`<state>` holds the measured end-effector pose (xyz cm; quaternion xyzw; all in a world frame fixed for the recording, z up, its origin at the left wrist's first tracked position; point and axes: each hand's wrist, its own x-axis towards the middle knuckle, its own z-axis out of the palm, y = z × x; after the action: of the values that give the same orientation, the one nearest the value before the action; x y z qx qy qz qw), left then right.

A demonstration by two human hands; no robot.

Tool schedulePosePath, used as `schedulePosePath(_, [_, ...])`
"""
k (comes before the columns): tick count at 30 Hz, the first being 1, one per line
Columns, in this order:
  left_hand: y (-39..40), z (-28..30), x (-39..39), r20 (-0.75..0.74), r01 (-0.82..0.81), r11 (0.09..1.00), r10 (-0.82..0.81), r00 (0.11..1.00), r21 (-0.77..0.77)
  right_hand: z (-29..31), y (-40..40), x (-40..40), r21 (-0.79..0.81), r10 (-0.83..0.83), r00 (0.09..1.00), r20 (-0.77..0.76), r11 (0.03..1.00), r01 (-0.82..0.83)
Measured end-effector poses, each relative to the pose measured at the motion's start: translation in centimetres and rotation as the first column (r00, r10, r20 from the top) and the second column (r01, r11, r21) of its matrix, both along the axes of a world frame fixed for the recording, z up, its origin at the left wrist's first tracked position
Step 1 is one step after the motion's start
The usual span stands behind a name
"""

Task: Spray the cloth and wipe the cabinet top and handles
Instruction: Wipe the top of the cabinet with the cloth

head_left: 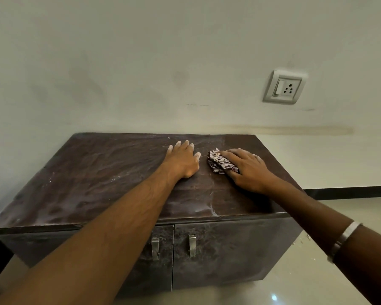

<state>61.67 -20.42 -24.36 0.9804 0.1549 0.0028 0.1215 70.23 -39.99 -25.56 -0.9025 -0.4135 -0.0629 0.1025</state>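
Two bare arms reach forward over a low dark cabinet [97, 183] that stands against a pale wall [185, 51], the largest thing in view, marked with faint grey smudges and a brownish streak just above the cabinet's back edge. A glossy floor [306, 282] lies at 4 o'clock, with a black skirting strip along the wall's foot. The cabinet top [86, 172] is dusty and streaked over its left part, with lighter wipe marks toward its right and front edge. Below it are two doors, each with a small metal handle: the left handle [155, 248] and the right handle [192, 245] hang just beside each other at 6 o'clock. The left hand [183, 160] lies palm down on the top near its middle, fingers spread and flat, holding nothing. The right hand [249, 168] is at 3 o'clock of it, close but apart, its grip pressed down on a crumpled patterned cloth [218, 161], fingers laid over the cloth, which bunches out at the fingertips and rests on the top toward its back right part. A wall socket [284, 87] with a switch sits at 1 o'clock. A silver bangle [343, 238] circles the right forearm.
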Motion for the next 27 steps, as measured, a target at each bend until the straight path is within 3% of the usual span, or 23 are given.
schedulePosePath(9, [0.5, -0.1, 0.3, 0.005, -0.017, 1.0, 0.017, 1.0, -0.007, 0.7, 1.7, 2.7, -0.073, -0.13, 0.99, -0.049, 0.989, 0.126])
schedulePosePath(17, [0.8, 0.1, 0.8, 0.018, -0.032, 0.999, 0.032, 0.999, -0.032, 0.0, 0.8, 2.1, -0.032, -0.002, 1.0, 0.006, 0.999, 0.002])
schedulePosePath(23, [0.9, -0.2, 0.7, 0.017, -0.025, 0.999, 0.025, 1.0, -0.04, 0.6, 1.9, 3.5, -0.083, -0.129, 0.991, -0.034, 0.989, 0.126])
schedulePosePath(27, [0.8, 0.0, 0.9, 0.015, -0.024, 0.999, 0.025, 1.0, -0.044, 0.7, 3.6, 3.0, -0.075, -0.117, 0.992, -0.045, 0.991, 0.113])
